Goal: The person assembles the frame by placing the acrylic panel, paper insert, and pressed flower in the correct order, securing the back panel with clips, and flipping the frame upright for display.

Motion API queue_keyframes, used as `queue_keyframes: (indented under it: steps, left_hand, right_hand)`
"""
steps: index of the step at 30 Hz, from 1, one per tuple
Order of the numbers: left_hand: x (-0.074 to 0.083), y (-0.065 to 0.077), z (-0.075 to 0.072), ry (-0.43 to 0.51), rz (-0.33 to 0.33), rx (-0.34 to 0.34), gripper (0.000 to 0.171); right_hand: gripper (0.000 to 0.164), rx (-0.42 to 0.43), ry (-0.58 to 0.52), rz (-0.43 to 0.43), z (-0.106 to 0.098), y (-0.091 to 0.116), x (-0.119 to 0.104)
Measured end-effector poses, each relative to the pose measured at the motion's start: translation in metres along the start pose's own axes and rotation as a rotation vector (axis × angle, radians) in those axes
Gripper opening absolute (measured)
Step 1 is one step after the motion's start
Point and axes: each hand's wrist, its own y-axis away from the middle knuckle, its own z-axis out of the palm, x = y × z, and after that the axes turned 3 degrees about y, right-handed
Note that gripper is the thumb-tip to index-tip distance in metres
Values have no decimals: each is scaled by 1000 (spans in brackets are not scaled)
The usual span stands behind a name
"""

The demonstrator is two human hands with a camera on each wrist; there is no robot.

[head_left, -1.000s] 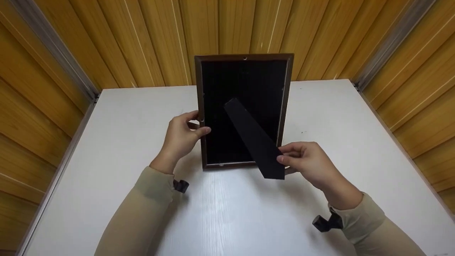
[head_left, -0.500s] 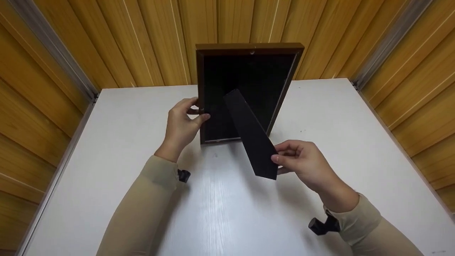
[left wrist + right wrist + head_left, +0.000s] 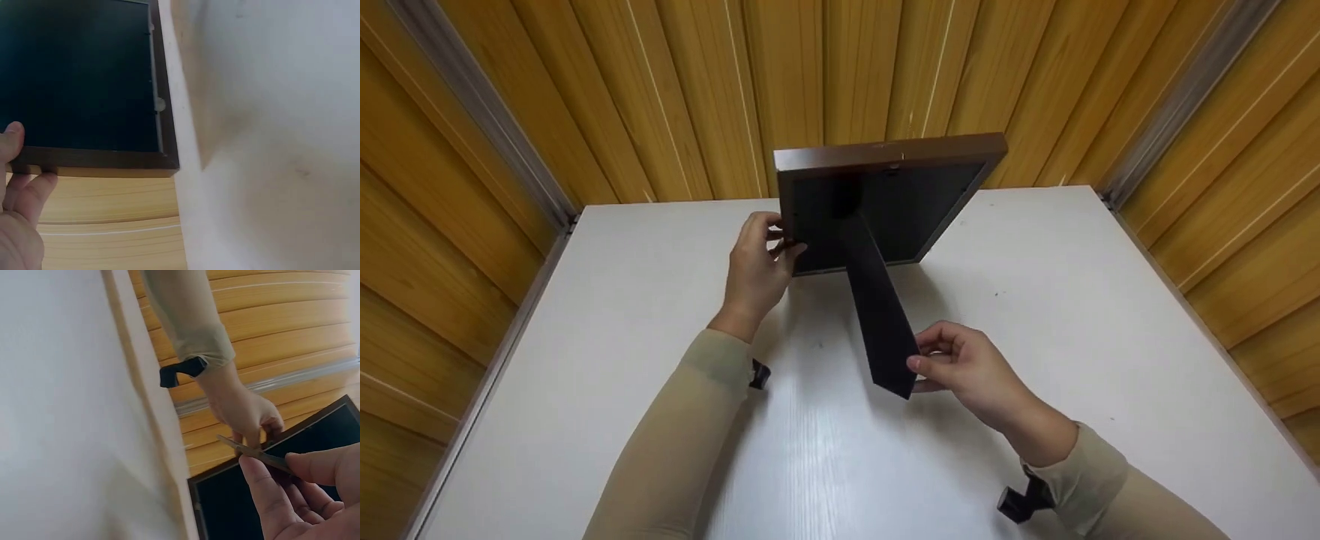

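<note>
A brown picture frame (image 3: 891, 153) with a black backing (image 3: 919, 206) stands tilted over the white table, its back toward me. My left hand (image 3: 757, 270) grips its left edge, thumb on the back and fingers behind the rim. The left wrist view shows that hand (image 3: 22, 208) pinching the frame's border (image 3: 112, 158). From the backing a black easel stand (image 3: 877, 322) swings out toward me. My right hand (image 3: 967, 371) pinches the stand's lower right edge between thumb and fingers. In the right wrist view the stand (image 3: 261, 458) appears edge-on between thumb and fingertips.
The white table (image 3: 622, 322) spreads around both hands. Yellow wood-look panels (image 3: 855, 67) rise behind it and at both sides. Dark camera mounts (image 3: 1020, 502) hang from both wrists.
The frame's top has tipped toward me, so its top edge shows more, while its bottom has moved away. The easel stand and my right hand have shifted left, the stand now swung further out.
</note>
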Motion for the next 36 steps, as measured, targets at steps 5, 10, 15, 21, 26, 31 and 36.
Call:
queue_keyframes:
  steps: [5, 10, 15, 21, 26, 31, 36]
  left_hand:
    - [-8, -2, 5, -23, 90, -17, 34]
    - [-15, 2, 12, -36, 161, -26, 30]
    - [-19, 8, 14, -52, 141, -37, 31]
    - [-19, 10, 10, -92, 84, -77, 41]
    - [-19, 9, -9, -77, 32, -145, 63]
    - [-17, 6, -38, -13, -71, -201, 75]
    - [-13, -2, -58, 22, -117, -260, 75]
  right_hand:
    - [22, -11, 12, 49, 0, -6, 17]
    - [16, -21, -26, 79, 2, -10, 36]
    - [16, -17, -51, 101, 3, -11, 46]
    - [22, -37, 18, 91, 4, -14, 48]
    - [30, 52, 249, -65, 2, -8, 24]
    - [16, 352, 137, -468, -7, 6, -31]
    - [23, 466, -78, -634, -21, 5, -88]
